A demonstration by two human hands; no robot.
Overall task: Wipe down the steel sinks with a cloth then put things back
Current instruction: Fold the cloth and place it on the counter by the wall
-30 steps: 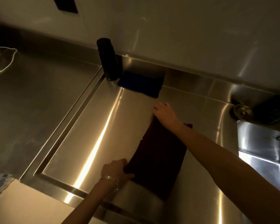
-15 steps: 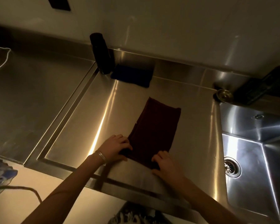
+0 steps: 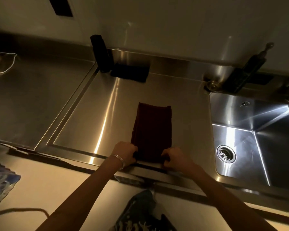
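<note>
A steel drainboard (image 3: 93, 114) fills the middle of the frame, with the steel sink (image 3: 260, 147) sunk into the counter at the right. In the centre of the drainboard lies the dark red cloth (image 3: 152, 129), folded into a flat strip; its long axis runs from the bottom edge of the counter up toward the back wall, and its far short end points at the wall. The left hand (image 3: 125, 152) pinches the near left corner and the right hand (image 3: 175, 157) the near right corner, both with curled fingers. A dark bottle (image 3: 101, 54) stands upright at upper centre, just beside a dark pad (image 3: 129, 72). A bracelet (image 3: 119, 160) circles the left wrist.
</note>
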